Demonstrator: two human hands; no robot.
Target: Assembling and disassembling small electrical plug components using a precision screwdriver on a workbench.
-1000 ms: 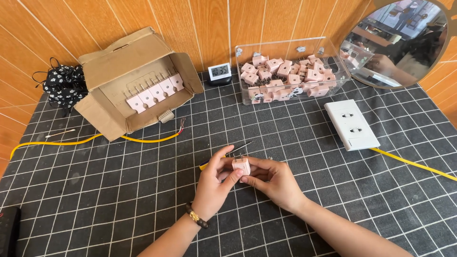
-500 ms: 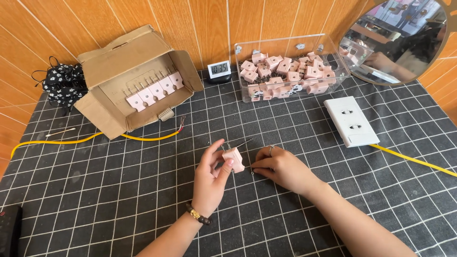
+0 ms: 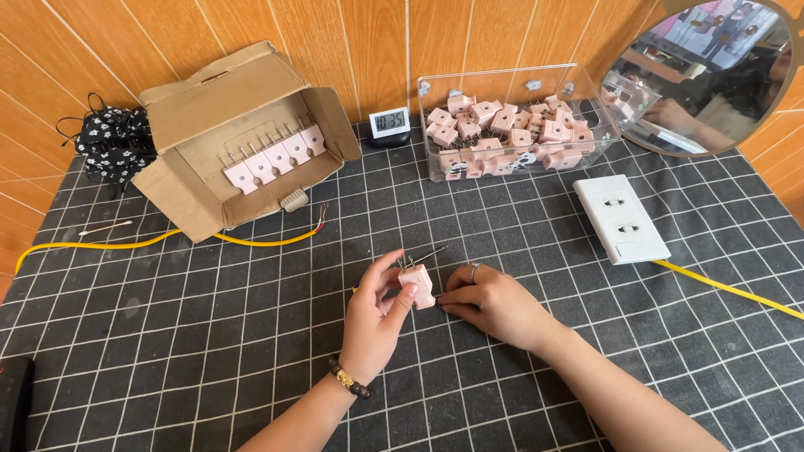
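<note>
Gridded cloth (image 3: 167,335) — left hand (image 3: 373,322) fingers pinching pink plug (image 3: 417,285); right hand (image 3: 494,303) curled, touching plug.

Two hands over the mat: left hand (image 3: 374,322), right hand (image 3: 492,303). One pink plug (image 3: 417,285) sits between them. Five more pink plugs line up in the one cardboard box (image 3: 219,125). One clear bin (image 3: 517,125) holds a heap of plugs, too many to count. One white socket (image 3: 621,218), one clock (image 3: 389,125), one mirror (image 3: 712,71), two yellow cables (image 3: 126,244).
</note>
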